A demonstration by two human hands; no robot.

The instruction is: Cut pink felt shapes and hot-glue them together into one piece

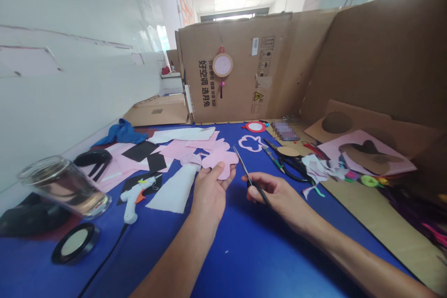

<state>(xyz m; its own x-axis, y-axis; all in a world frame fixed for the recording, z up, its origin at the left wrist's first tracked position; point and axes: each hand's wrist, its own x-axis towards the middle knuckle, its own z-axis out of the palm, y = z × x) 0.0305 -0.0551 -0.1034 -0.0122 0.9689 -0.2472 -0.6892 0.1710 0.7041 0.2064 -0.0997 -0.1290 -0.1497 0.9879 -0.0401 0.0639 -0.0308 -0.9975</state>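
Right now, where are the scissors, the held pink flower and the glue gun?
Scissors (243, 166), head view: the blades.
Held pink flower (220, 156), head view: its middle.
Glue gun (131, 202), head view: the handle.

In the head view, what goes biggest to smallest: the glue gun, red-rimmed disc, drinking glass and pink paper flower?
1. drinking glass
2. pink paper flower and glue gun: too alike to rank
3. red-rimmed disc

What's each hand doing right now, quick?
Left hand: closed, pinching the pink flower-shaped paper.
Right hand: closed, holding the scissors by their black handles.
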